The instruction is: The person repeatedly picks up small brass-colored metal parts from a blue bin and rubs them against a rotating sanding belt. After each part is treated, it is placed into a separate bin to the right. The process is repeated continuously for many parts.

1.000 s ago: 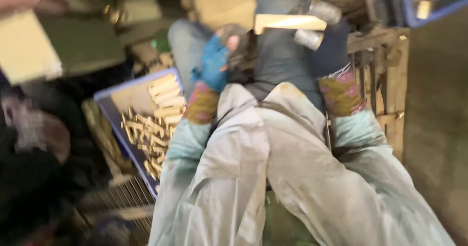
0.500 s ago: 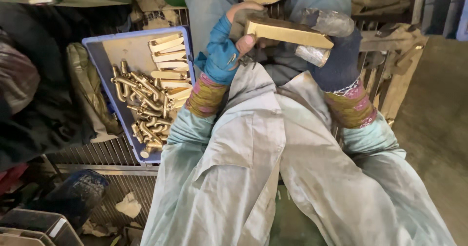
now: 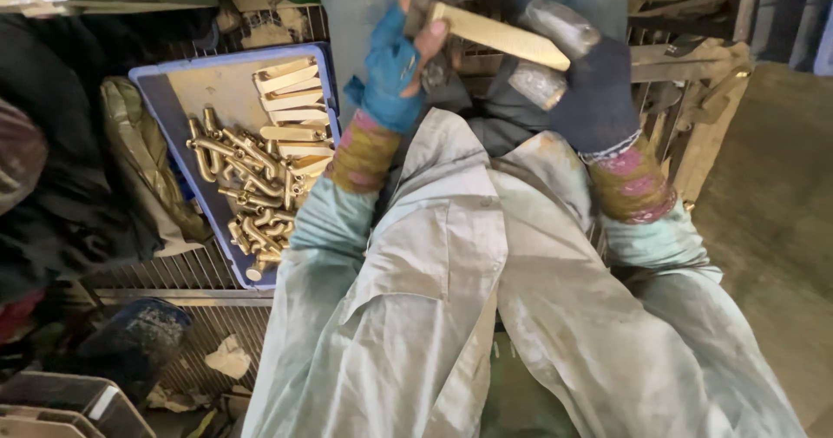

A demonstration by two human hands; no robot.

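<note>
Since half a second ago the view has settled and drawn closer, and the brass bar (image 3: pixel 501 35) now sits a little more level across the person's lap, its right end nearer the metal tool.

Left hand (image 3: pixel 401 66), in a frayed blue glove with bare fingertips, is closed around the bar's left end, pinching it so the flat face lies upward and clear. Right hand (image 3: pixel 590 91), in a dark knitted glove, is clenched on a dull grey cylindrical metal tool (image 3: pixel 547 52), held just beside the bar's right end; I judge the bar is braced like this so the tool can work on it.

Left of the bar, and lower, a blue plastic tray (image 3: pixel 156 112) rests on a wire grate (image 3: pixel 165 273). It holds flat brass bars (image 3: pixel 291 108) stacked neatly at the far side and a loose heap of bent brass fittings (image 3: pixel 247 191), tubular and shiny, nearer me. Pale, dusty coverall sleeves (image 3: pixel 416 282) fill the space below the bar.
</note>
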